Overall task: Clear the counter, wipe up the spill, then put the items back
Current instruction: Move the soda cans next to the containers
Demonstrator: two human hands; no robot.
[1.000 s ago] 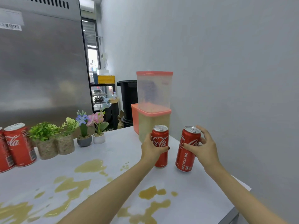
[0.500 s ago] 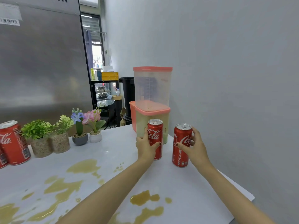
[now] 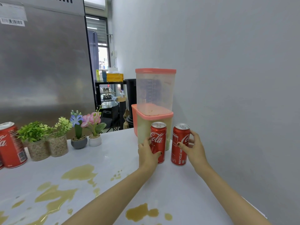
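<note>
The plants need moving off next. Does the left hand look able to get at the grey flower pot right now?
Probably yes, once freed: the left hand grips a cola can, but only open counter lies between it and the grey pot, with nothing standing in the way.

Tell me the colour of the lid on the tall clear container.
Salmon pink. The lid shows best in the head view, the only one here.
</note>
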